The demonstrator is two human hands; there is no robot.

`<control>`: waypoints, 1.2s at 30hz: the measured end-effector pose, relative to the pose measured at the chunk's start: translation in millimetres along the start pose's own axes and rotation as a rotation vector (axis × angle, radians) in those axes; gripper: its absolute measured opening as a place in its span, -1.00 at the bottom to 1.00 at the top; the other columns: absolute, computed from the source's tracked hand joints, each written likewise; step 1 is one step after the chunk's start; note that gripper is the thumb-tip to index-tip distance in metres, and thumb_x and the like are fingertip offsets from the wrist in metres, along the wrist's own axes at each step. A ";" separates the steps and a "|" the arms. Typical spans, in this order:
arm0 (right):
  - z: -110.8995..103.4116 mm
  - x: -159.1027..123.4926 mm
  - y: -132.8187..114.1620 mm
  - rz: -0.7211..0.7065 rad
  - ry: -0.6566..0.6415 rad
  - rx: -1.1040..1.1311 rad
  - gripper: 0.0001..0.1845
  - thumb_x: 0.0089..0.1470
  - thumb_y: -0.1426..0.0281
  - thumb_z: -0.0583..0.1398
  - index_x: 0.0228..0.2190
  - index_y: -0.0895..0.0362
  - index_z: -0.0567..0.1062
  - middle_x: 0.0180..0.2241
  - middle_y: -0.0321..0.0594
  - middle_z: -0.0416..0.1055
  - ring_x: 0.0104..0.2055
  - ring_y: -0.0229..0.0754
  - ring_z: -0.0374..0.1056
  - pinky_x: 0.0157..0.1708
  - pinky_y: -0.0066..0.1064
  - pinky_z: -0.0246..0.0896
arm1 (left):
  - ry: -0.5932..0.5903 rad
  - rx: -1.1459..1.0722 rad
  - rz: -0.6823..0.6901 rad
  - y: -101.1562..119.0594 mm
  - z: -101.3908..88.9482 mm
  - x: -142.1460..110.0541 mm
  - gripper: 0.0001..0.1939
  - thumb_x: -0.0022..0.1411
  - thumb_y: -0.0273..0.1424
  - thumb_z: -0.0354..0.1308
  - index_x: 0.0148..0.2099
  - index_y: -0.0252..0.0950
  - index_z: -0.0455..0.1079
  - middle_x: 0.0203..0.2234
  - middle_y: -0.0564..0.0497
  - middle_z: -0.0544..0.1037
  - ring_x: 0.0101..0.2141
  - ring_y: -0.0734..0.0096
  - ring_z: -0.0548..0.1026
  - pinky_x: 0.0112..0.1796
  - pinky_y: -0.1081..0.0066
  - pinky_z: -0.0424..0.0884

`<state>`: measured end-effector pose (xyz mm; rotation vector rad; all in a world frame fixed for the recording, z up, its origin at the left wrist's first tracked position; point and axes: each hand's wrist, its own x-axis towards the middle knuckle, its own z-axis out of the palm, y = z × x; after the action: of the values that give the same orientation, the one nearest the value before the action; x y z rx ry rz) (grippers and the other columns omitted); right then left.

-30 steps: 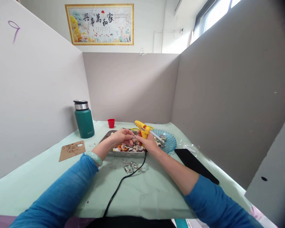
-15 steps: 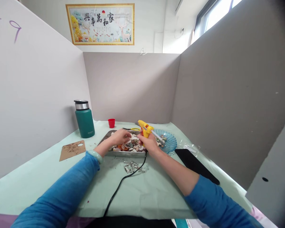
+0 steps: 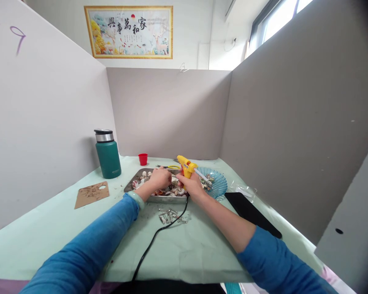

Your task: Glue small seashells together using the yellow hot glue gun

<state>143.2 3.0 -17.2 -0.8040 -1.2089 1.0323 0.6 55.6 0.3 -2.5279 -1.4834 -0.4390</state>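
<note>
Over shells (image 3: 175, 190), left hand (image 3: 161, 178), grip unclear

Shows yellow on the glue gun (image 3: 188, 167), red at its trigger (image 3: 181, 170), black along the cord (image 3: 155, 236). Reads mixed white and brown across the shells (image 3: 175, 189), silver on the tray (image 3: 168, 199) and pins (image 3: 168, 216). Registers translucent blue on the plate (image 3: 222, 184), plain blue on the sleeves (image 3: 93, 241), dark mottling over brown on the card (image 3: 91, 194).

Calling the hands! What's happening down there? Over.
Right hand gripping yellow glue gun. Left hand at shells in metal tray, grasp unclear. Black cord crossing small metal pieces.
</note>
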 end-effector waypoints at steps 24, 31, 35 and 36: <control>-4.2 2.2 3.9 0.029 -0.029 -0.073 -0.67 -0.21 0.33 0.25 -0.32 0.09 0.35 -0.55 -0.38 0.29 -0.63 -0.33 0.20 -0.66 -0.48 0.06 | -0.297 -1.408 -0.314 -22.5 -37.4 -24.2 -0.61 -0.17 -0.39 0.38 -0.27 -0.38 0.35 -0.44 -0.10 0.56 -0.51 0.49 0.46 -0.39 0.39 0.41; -3.1 1.5 2.5 0.032 -0.038 -0.049 -0.68 -0.23 0.36 0.26 -0.34 0.08 0.34 -0.53 -0.38 0.30 -0.64 -0.34 0.18 -0.64 -0.46 0.06 | -0.358 -1.471 -0.323 -24.1 -34.5 -24.0 -0.60 -0.19 -0.44 0.41 -0.26 -0.41 0.37 -0.41 -0.13 0.57 -0.45 0.44 0.52 -0.34 0.41 0.44; -3.0 1.0 2.1 0.022 -0.038 -0.052 -0.69 -0.22 0.37 0.25 -0.34 0.08 0.34 -0.54 -0.39 0.29 -0.64 -0.34 0.18 -0.64 -0.47 0.07 | -0.337 -1.481 -0.289 -23.0 -34.1 -23.8 -0.64 -0.17 -0.43 0.41 -0.30 -0.41 0.38 -0.44 -0.10 0.56 -0.49 0.48 0.50 -0.37 0.42 0.44; -3.2 1.0 2.4 0.018 -0.032 -0.056 -0.69 -0.21 0.36 0.25 -0.34 0.08 0.34 -0.55 -0.39 0.29 -0.64 -0.33 0.18 -0.64 -0.46 0.08 | -0.336 -1.480 -0.276 -22.3 -34.3 -23.8 -0.65 -0.16 -0.42 0.40 -0.31 -0.42 0.39 -0.44 -0.09 0.56 -0.51 0.50 0.49 -0.38 0.43 0.43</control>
<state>145.9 4.8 -19.7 -0.8466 -1.2645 1.0334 -35.4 36.6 24.6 -3.4730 -2.0900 -1.7743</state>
